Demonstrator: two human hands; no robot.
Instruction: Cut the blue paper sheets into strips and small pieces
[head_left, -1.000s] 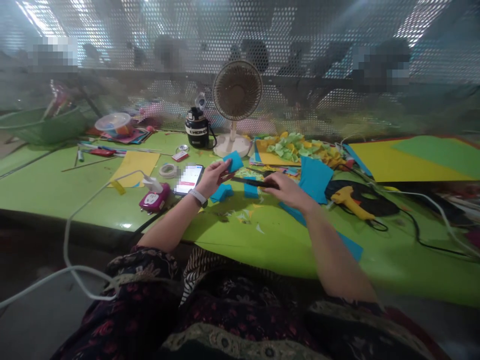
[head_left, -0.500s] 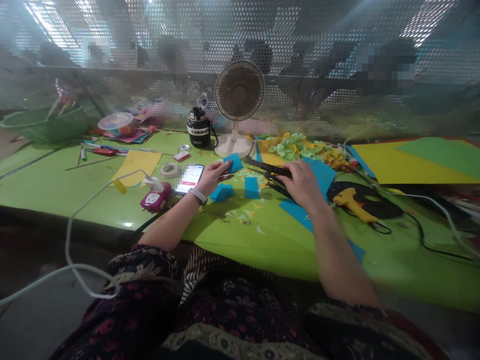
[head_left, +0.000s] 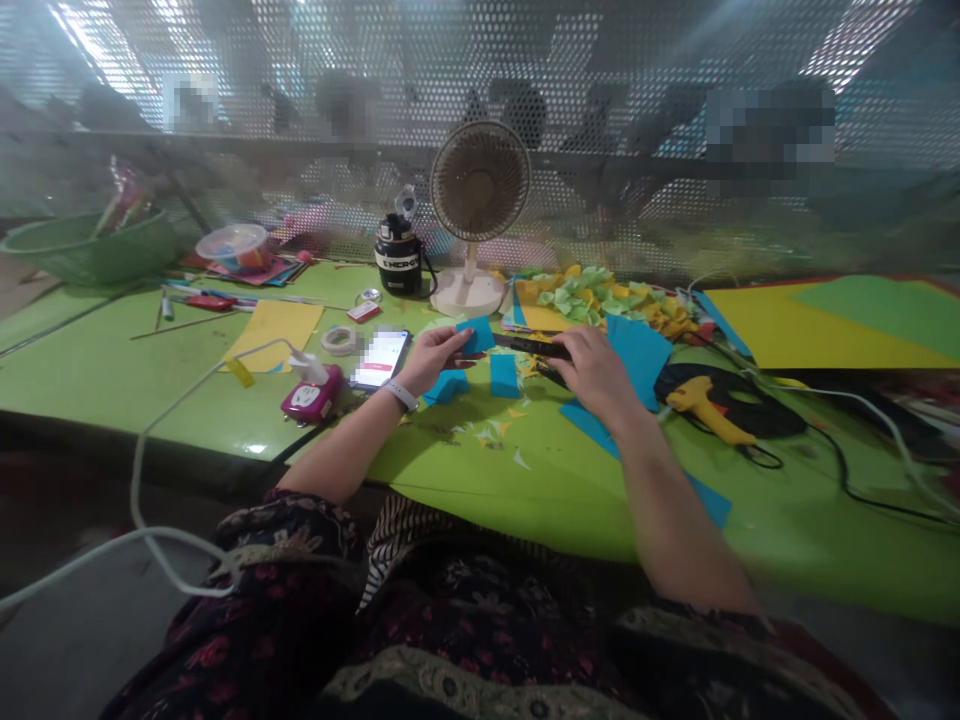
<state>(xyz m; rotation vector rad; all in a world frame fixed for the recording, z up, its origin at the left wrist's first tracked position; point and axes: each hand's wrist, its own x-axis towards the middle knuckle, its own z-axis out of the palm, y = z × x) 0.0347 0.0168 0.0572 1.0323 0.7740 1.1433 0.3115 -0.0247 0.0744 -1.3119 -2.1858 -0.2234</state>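
Observation:
My left hand (head_left: 439,360) pinches a small piece of blue paper (head_left: 478,336) between its fingers above the green table top (head_left: 225,400). My right hand (head_left: 596,375) grips a pair of black scissors (head_left: 534,347), with their long part pointing left toward the blue piece. The tips end close to that piece. Two cut blue paper blocks (head_left: 504,376) (head_left: 446,386) lie just below the hands among small paper scraps. A larger blue sheet (head_left: 637,358) lies partly under my right hand.
A phone (head_left: 380,359) and a pink socket (head_left: 312,392) with a white cable lie left of my hands. A yellow glue gun (head_left: 701,407) rests right. Behind stand a fan (head_left: 480,190), a black flask (head_left: 397,255) and green-yellow paper flowers (head_left: 600,300).
My left hand has shifted slightly right with the blue piece. The scissors and my right hand have moved a little left, closer to that piece.

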